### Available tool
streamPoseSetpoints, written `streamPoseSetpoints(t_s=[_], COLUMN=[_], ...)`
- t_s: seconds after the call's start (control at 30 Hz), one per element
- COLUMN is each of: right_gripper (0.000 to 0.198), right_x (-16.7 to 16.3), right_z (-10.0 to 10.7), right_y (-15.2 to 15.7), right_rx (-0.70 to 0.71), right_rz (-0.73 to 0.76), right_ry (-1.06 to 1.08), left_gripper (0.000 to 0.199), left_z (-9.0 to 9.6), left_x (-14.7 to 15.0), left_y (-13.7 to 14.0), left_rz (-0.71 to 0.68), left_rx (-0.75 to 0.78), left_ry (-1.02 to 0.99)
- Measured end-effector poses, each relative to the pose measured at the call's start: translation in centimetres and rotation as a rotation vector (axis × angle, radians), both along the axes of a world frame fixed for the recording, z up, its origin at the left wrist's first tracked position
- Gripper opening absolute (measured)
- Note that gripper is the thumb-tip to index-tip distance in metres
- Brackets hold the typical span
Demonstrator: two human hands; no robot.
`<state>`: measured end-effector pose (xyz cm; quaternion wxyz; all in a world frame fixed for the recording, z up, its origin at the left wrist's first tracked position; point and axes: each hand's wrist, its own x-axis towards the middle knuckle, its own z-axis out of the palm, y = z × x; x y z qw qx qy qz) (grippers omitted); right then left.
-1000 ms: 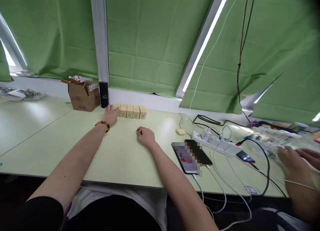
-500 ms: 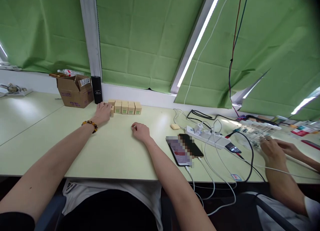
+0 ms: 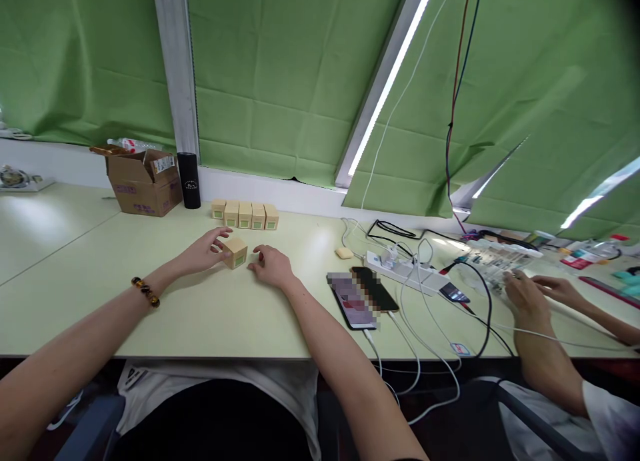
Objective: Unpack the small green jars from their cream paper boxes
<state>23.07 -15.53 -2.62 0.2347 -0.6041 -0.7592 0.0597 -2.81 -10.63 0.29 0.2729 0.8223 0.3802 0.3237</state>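
Green blinds [image 3: 273,81] cover the windows behind a long pale table [image 3: 200,321]. An open cardboard box [image 3: 145,188] stands at the back left, with a black flask [image 3: 189,181] upright just beside it. On the right, a white power strip [image 3: 400,273] lies at a slant among tangled cables, and past it another person's hand [image 3: 527,298] is at some clear plastic packaging [image 3: 487,261].

The left hand [image 3: 207,249] is partly open, fingers and thumb about the left side of a small tan box [image 3: 235,253]; whether it grips the box firmly, I cannot tell. The right hand [image 3: 271,266] is loosely curled just right of that box, apart from it, with a gap between thumb and forefinger and nothing visible in its hold. Two phones [image 3: 347,304] lie side by side further right.

The small tan box is between the two hands, in front of a row of five similar boxes [image 3: 245,216] near the wall. A beaded bracelet [image 3: 145,292] circles the left wrist.
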Motion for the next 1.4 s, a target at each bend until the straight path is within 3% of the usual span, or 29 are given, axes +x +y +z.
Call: streamPoseSetpoints(t_s=[0.13, 0.3, 0.5, 0.83, 1.07, 1.4], right_gripper=[0.049, 0.049, 0.043, 0.045, 0.029, 0.026], right_x=[-0.6, -1.4, -1.6, 0.1, 2.8, 2.6], right_z=[0.2, 0.6, 0.9, 0.6, 0.1, 0.0], right_y=[-0.2, -0.7, -1.1, -0.2, 1.1, 0.9], right_rx=[0.02, 0.007, -0.006, 0.006, -0.031, 0.004], right_rz=[0.056, 0.082, 0.083, 0.162, -0.187, -0.116], right_ry=[-0.001, 0.018, 0.009, 0.024, -0.001, -0.037], left_gripper=[0.061, 0.066, 0.073, 0.066, 0.067, 0.026], left_z=[-1.5, -2.5, -2.2, -1.5, -1.6, -1.2], left_x=[-0.4, -0.2, 0.6, 0.8, 0.7, 1.2], left_y=[0.1, 0.4, -0.9, -1.3, -1.6, -1.9], left_rz=[-0.053, -0.059, -0.09, -0.08, -0.1, 0.033], left_rx=[-0.102, -0.118, -0.152, -0.131, -0.192, -0.069], left_ry=[-0.167, -0.16, -0.078, 0.028, -0.034, 0.031])
